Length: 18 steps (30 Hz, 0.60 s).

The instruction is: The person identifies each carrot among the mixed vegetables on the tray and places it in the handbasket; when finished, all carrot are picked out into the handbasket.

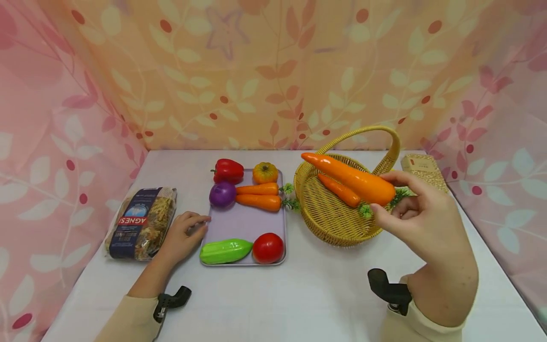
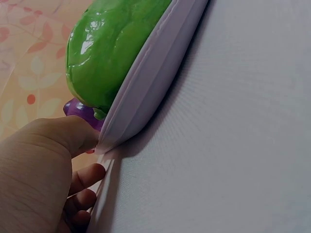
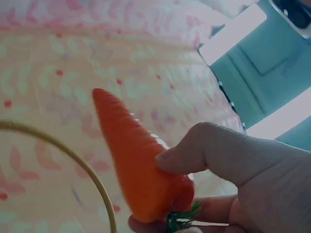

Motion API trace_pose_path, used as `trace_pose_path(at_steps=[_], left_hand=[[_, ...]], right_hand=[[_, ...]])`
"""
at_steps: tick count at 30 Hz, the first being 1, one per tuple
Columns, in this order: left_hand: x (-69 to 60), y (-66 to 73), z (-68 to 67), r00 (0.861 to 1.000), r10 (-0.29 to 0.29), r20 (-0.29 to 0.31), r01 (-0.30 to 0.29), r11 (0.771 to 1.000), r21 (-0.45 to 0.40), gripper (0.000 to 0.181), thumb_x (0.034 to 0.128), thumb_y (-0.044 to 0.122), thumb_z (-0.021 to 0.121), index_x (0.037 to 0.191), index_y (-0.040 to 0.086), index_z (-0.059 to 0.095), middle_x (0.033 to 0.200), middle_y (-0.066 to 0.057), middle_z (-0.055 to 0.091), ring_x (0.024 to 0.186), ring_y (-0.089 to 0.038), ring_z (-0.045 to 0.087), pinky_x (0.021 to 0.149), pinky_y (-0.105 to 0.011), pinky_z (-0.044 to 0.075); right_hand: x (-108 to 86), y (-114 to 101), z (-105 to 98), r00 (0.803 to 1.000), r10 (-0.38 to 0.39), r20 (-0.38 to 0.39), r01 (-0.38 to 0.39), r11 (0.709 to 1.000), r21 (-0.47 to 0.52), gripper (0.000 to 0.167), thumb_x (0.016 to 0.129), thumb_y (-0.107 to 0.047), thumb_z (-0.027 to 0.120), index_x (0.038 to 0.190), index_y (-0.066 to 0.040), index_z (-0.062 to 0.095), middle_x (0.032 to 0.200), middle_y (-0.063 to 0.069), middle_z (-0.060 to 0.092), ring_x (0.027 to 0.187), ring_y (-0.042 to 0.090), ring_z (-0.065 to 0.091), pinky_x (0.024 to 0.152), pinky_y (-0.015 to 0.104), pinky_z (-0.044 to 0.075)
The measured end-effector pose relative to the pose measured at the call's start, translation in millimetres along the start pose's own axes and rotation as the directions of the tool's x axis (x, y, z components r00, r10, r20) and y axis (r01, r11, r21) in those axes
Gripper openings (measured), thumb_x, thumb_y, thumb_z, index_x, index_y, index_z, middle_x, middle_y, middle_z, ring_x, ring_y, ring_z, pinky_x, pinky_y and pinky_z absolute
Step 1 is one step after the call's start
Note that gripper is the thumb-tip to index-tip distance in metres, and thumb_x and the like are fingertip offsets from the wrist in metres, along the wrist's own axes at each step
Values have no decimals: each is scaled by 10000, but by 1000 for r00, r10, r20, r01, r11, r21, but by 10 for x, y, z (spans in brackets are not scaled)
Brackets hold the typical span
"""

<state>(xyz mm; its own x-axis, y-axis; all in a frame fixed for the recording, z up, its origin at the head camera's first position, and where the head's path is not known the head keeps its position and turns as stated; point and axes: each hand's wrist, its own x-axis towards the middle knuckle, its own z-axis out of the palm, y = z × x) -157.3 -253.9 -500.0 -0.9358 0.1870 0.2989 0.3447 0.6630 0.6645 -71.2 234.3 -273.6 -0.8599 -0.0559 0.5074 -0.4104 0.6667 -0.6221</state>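
above the yellow wicker basket, toward the right edge of the desk, the right hand pinches a large orange carrot by its thick, leafy end, thumb on one side and fingers on the other; its thin tip points to the far left. a smaller carrot lies inside the basket.

the left hand rests loosely by the left edge of the lilac tray, fingers slightly bent and touching that edge, clasping nothing. near the desk's left edge lies a pasta bag. on the tray, a red pepper sits at the far left corner, a small pumpkin at the far right, a green vegetable at the near left and a tomato at the near right. a purple vegetable sits at the left edge; two carrots reach past the right one.
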Motion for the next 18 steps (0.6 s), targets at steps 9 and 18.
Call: trace_pose_path(at_steps=[9,18], left_hand=[[-2,-3,1,1000,-1,4,1,1000,3,223,944,39,721,1155,97,764,1060,-61,641,950,-216,518,798,-411,422],[-9,8,-11,1000,17,1,-17,1000,7,220,942,36,724,1154,82,763,1046,-59,642,944,-210,520,794,-392,425]], right_hand=[[112,429,-262,911,383,152,-334,903,-269,526,924,-360,757,1344,-93,588,860,110,688,676,184,602,567,324,434],[456,1013,115,831,498,249,-420,854,-306,635,964,-405,677,1397,34,523,1153,279,625,830,329,635,672,413,529]])
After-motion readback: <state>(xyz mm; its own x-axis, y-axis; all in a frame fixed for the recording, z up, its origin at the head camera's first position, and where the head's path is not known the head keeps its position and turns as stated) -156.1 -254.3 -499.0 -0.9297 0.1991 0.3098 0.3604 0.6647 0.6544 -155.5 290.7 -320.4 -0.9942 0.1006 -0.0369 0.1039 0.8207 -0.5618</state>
